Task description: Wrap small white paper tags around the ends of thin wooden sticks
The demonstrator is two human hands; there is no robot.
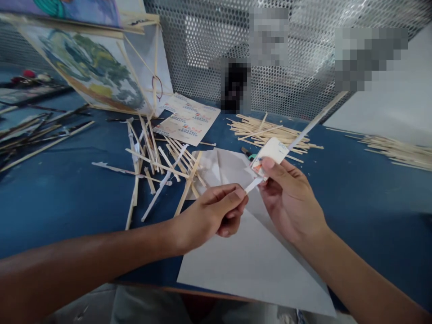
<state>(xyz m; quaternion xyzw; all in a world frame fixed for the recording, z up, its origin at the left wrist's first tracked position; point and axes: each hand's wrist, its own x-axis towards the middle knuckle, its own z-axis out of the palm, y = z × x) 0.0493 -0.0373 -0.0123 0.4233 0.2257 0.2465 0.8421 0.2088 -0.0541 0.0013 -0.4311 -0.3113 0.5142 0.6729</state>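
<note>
My left hand (pixel 219 209) is closed, pinching the near end of a thin pale wooden stick (pixel 317 121) that slants up to the right. My right hand (pixel 292 195) grips a folded piece of sandpaper (pixel 275 152), printed side outward, with the thumb pressed on top. The stick passes through the sandpaper, and its far end reaches up toward the mesh panel. Both hands are above a white sheet of paper (pixel 236 256) at the table's front edge.
Loose sticks (pixel 148 148), some with whitish scraps, lie left of the paper. Stick bundles (pixel 270 132) are behind and at far right. A sandpaper sheet (pixel 191 118) lies near a leaning painting (pixel 97 67). A perforated metal panel (pixel 199 40) bounds the blue table (pixel 84 207).
</note>
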